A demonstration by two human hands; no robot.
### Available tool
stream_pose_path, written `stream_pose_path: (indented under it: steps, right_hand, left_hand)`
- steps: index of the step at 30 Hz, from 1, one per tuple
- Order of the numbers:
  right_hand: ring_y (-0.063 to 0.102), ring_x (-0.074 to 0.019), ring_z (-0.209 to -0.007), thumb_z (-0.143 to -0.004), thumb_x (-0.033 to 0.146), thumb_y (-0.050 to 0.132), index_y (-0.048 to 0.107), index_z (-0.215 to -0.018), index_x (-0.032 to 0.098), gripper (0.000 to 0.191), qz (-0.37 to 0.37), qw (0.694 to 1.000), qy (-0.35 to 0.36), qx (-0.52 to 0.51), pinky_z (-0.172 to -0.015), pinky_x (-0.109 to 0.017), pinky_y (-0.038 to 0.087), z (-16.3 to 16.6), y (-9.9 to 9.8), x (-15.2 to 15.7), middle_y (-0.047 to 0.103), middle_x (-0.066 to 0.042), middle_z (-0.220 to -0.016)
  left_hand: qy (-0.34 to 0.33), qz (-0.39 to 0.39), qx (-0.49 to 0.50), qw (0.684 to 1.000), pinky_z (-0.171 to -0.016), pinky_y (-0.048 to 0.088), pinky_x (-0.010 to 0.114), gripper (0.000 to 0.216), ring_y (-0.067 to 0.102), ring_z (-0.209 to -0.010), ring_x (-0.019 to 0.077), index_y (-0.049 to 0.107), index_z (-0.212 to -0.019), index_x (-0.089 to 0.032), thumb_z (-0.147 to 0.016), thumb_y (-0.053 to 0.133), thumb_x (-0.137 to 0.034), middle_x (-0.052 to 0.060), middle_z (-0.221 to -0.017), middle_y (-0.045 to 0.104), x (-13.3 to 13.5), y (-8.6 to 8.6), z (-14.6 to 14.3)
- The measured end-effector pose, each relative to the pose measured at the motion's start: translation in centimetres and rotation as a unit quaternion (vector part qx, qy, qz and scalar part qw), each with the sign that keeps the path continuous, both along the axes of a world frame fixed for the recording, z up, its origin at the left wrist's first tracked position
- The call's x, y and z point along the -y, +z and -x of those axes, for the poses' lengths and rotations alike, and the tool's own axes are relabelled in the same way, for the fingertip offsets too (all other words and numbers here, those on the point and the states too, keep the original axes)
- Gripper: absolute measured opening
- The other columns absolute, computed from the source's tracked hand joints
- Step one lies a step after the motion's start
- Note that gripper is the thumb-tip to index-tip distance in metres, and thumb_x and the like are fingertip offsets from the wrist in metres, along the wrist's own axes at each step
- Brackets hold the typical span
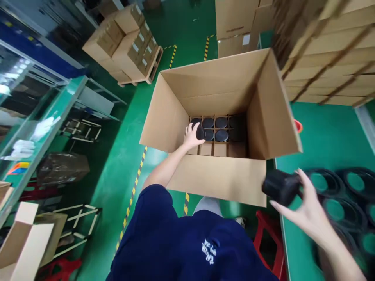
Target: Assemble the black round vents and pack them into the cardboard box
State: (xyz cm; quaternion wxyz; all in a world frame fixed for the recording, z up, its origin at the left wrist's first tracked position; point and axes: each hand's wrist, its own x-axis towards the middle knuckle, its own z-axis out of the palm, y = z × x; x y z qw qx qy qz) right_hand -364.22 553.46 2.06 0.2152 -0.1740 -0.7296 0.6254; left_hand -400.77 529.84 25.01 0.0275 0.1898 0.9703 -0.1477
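Note:
A tall open cardboard box [216, 175] stands in front of me, its flaps raised. Inside, a cardboard divider [220, 149] forms square cells. Several of the rear cells hold upright black cylinders [221, 135], seen by their round tops. My left hand [191, 137] reaches into the box's left side, fingers closed around a tilted black cylinder [200, 132] at the cells. Out to the right, beyond the front flap, my right hand [310, 207] grips another black cylinder [279, 186] lying sideways between thumb and fingers. Motion blurs its detail.
At right is a green table [316, 132] with several black rings [336, 210]. A red stool [271, 242] stands under its edge. Stacked cartons [131, 39] sit on a pallet at back left; flat cardboard [331, 66] is piled at back right. A green workbench [55, 128] runs along the left.

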Motion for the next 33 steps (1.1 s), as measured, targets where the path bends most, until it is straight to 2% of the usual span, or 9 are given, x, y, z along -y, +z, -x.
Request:
stream_pose_path:
  steps: [4, 7, 10, 12, 15, 19, 23, 29, 33]
  right_hand:
    - [0.038, -0.0479, -0.15, -0.076, 0.059, 0.077, 0.01, -0.17, 0.021, 0.121, -0.115, 0.983, 0.132, -0.061, -0.122, -0.067, 0.037, 23.7, 4.8, 5.3, 0.034, -0.023, -0.162]
    - [0.034, -0.0512, -0.15, -0.072, 0.048, 0.08, 0.013, -0.169, 0.015, 0.122, -0.204, 0.936, 0.285, 0.029, -0.121, -0.066, 0.035, 36.6, 3.8, 12.4, 0.03, -0.027, -0.164]
    - [0.027, -0.0523, -0.153, -0.07, 0.042, 0.084, 0.012, -0.171, 0.015, 0.127, -0.28, 0.851, 0.429, 0.111, -0.123, -0.064, 0.029, 43.1, 1.0, 19.9, 0.022, -0.027, -0.171]
    - [0.025, -0.0514, -0.155, -0.072, 0.041, 0.084, 0.009, -0.172, 0.014, 0.128, -0.306, 0.812, 0.479, 0.13, -0.125, -0.063, 0.025, 44.7, -0.8, 23.8, 0.017, -0.028, -0.173]
    - [0.02, -0.0509, -0.157, -0.075, 0.043, 0.083, 0.008, -0.173, 0.013, 0.127, -0.321, 0.799, 0.492, 0.128, -0.127, -0.065, 0.018, 45.1, -2.8, 27.3, 0.013, -0.028, -0.175]
    - [0.006, -0.0429, -0.164, -0.09, 0.038, 0.071, 0.018, -0.172, 0.013, 0.101, -0.304, 0.819, 0.48, 0.079, -0.132, -0.06, 0.005, 44.3, -5.4, 28.3, 0.005, -0.022, -0.177]
    - [0.01, -0.0314, -0.165, -0.097, 0.02, 0.051, 0.028, -0.17, 0.01, 0.076, -0.264, 0.802, 0.535, 0.04, -0.135, -0.052, 0.004, 43.0, -7.3, 27.5, 0.016, -0.015, -0.178]
    - [0.012, -0.0281, -0.166, -0.095, 0.011, 0.046, 0.034, -0.167, 0.011, 0.073, -0.205, 0.813, 0.541, 0.067, -0.135, -0.053, 0.005, 43.0, -7.1, 27.2, 0.019, -0.011, -0.177]
    - [0.019, -0.0283, -0.164, -0.094, 0.008, 0.044, 0.043, -0.162, 0.012, 0.068, -0.183, 0.831, 0.518, 0.086, -0.134, -0.055, 0.013, 43.8, -4.7, 26.7, 0.027, -0.013, -0.175]
  left_hand:
    - [0.06, 0.158, 0.088, 0.982, -0.122, 0.031, 0.073, 0.113, 0.021, -0.159, 0.0464, 0.03, -0.167, -0.031, -0.071, 0.09, -0.034, 0.019, -0.175, 0.019, 6.8, -2.2, 10.3]
    - [0.041, 0.232, 0.19, 0.953, -0.122, 0.027, 0.075, 0.114, 0.016, -0.16, 0.0496, 0.031, -0.167, -0.029, -0.07, 0.09, -0.028, 0.021, -0.177, 0.015, 11.6, -5.8, 13.5]
    - [0.012, 0.247, 0.243, 0.938, -0.122, 0.025, 0.076, 0.112, 0.013, -0.161, 0.05, 0.032, -0.167, -0.029, -0.072, 0.09, -0.028, 0.021, -0.178, 0.012, 15.5, -8.7, 14.3]
    - [0.009, 0.244, 0.259, 0.934, -0.122, 0.024, 0.076, 0.112, 0.012, -0.162, 0.0498, 0.031, -0.168, -0.028, -0.073, 0.09, -0.03, 0.021, -0.178, 0.011, 17.4, -10.1, 14.4]
    - [0.011, 0.228, 0.278, 0.933, -0.124, 0.019, 0.076, 0.111, 0.005, -0.163, 0.0488, 0.028, -0.169, -0.029, -0.076, 0.089, -0.034, 0.02, -0.179, 0.005, 19.6, -11.8, 14.5]
    - [0.005, 0.198, 0.302, 0.933, -0.132, 0.009, 0.066, 0.103, -0.003, -0.167, 0.0376, 0.019, -0.172, -0.024, -0.088, 0.079, -0.035, 0.018, -0.18, -0.003, 21.9, -13.4, 14.5]
    - [-0.013, 0.209, 0.314, 0.926, -0.134, 0.007, 0.058, 0.094, -0.004, -0.167, 0.0317, 0.019, -0.172, -0.019, -0.095, 0.07, -0.039, 0.018, -0.18, 0.002, 23.2, -13.8, 14.7]
    - [-0.01, 0.255, 0.273, 0.928, -0.13, 0.002, 0.069, 0.093, 0.004, -0.167, 0.0361, 0.024, -0.17, -0.017, -0.094, 0.073, -0.036, 0.022, -0.178, 0.008, 23.2, -13.3, 14.5]
    - [0.009, 0.256, 0.26, 0.931, -0.131, 0.002, 0.065, 0.086, 0.01, -0.167, 0.0338, 0.029, -0.168, -0.016, -0.094, 0.072, -0.028, 0.02, -0.177, 0.014, 22.7, -12.7, 14.2]
